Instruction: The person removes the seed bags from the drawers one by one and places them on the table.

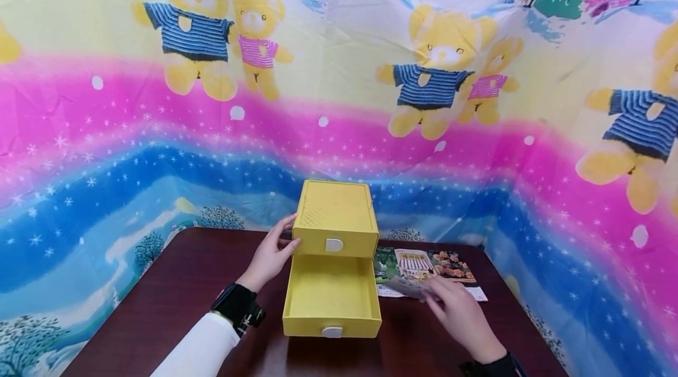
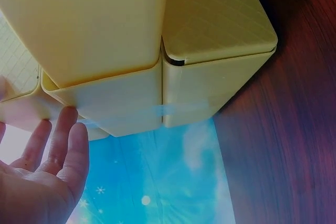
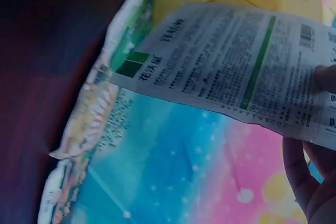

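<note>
A yellow two-drawer box point(image 1: 336, 206) stands on the table, its lower drawer point(image 1: 332, 297) pulled out with a bare bottom. The upper drawer point(image 1: 312, 242) is closed. My left hand point(image 1: 269, 260) touches the box's left side near the upper drawer, fingers extended; the left wrist view shows those fingers point(image 2: 64, 135) against the yellow plastic. To the right of the box, my right hand point(image 1: 463, 315) pinches a flat printed packet point(image 3: 210, 72) by one end, thumb on its text side. The packet has small print and green bands, and it is raised over other colourful packets point(image 1: 452, 268).
The colourful packets lie on the dark wooden table point(image 1: 233, 318), right beside the box. A cloth backdrop point(image 1: 328, 147) with bears and snowflakes hangs behind and around the table. The open drawer juts toward the front between both arms.
</note>
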`<action>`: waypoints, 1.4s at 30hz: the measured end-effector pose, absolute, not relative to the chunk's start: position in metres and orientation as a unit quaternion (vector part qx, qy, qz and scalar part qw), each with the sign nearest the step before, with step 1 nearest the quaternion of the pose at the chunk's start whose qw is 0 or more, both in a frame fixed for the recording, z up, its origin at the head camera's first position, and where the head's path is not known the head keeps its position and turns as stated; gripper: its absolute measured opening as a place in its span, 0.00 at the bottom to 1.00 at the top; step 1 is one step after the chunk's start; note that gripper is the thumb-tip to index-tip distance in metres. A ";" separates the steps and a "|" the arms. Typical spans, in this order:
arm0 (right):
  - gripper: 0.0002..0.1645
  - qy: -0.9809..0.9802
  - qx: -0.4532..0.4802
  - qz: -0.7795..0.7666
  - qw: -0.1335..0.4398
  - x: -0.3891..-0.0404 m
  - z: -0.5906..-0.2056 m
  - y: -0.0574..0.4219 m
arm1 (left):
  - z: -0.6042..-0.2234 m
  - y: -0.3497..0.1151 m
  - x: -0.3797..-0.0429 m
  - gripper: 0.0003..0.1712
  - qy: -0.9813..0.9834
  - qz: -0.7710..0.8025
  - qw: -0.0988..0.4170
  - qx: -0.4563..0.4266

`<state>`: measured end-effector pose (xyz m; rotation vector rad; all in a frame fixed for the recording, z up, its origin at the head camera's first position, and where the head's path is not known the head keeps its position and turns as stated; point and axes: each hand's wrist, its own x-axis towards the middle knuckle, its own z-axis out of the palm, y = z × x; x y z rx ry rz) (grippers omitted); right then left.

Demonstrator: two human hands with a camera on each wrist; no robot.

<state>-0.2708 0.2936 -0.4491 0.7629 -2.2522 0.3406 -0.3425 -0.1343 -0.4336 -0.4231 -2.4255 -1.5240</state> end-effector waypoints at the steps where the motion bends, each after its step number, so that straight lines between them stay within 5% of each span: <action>1: 0.20 -0.882 0.292 0.128 0.348 -0.269 -0.452 0.292 | -0.434 -0.134 -0.342 0.36 -0.832 -0.521 0.123 -0.147; 12: 0.18 -0.890 0.352 0.144 0.251 -0.259 -0.474 0.282 | -0.436 -0.137 -0.337 0.37 -0.836 -0.515 0.123 -0.143; 31: 0.19 -0.921 0.327 0.194 -0.078 -0.256 -0.482 0.281 | -0.435 -0.135 -0.340 0.37 -0.834 -0.518 0.124 -0.144; 42: 0.15 -0.911 0.324 0.212 -0.144 -0.258 -0.490 0.279 | -0.434 -0.134 -0.341 0.37 -0.832 -0.520 0.124 -0.147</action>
